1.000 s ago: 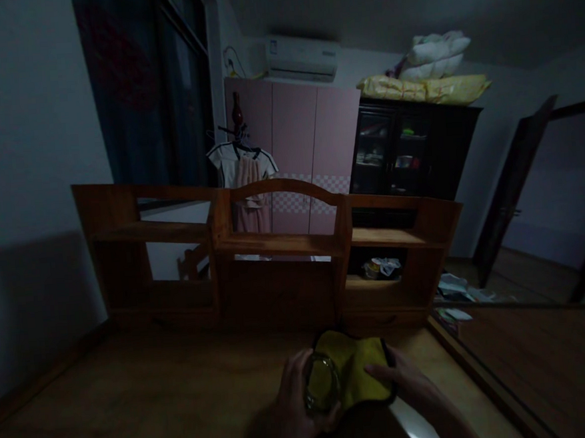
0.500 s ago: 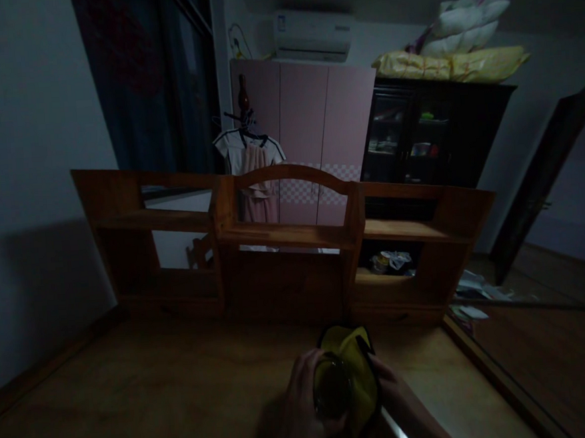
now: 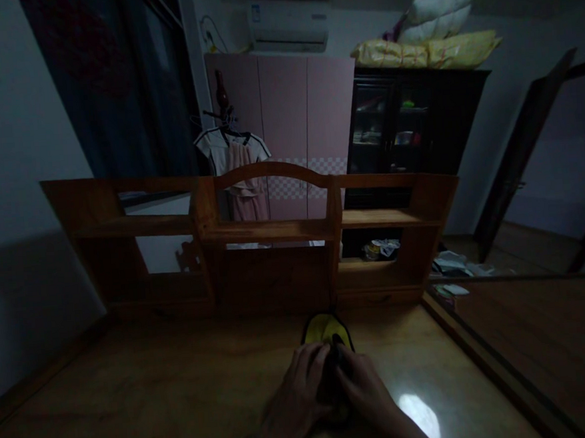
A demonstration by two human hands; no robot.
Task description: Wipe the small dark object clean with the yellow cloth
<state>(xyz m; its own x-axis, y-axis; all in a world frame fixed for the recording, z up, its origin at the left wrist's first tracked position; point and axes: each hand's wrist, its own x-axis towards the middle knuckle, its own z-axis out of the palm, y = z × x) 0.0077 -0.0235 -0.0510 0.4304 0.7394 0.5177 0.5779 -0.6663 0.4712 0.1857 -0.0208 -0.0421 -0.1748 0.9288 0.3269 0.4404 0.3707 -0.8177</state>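
Observation:
On the wooden surface (image 3: pixel 149 389) in front of me lies a yellow, soft-looking piece with black edging (image 3: pixel 325 327); its kind does not show. My left hand (image 3: pixel 301 382) curls over its near left side, fingers closed. From the right, my right hand (image 3: pixel 361 381) pinches a dark part of it close to the left fingertips. Both hands nearly meet there. Between them the near part of the piece is in deep shadow and mostly hidden. The round, glassy thing from before is not visible.
A wooden shelf unit (image 3: pixel 268 232) with open compartments stands along the back of the surface. A raised wooden edge (image 3: pixel 474 343) borders the right side, near a round bright patch of light (image 3: pixel 419 418). A wall (image 3: pixel 11 285) rises at the left.
My hands have come together over the yellow piece, covering more of it. The round glassy thing by my left hand has gone out of sight. The view has shifted to the right.

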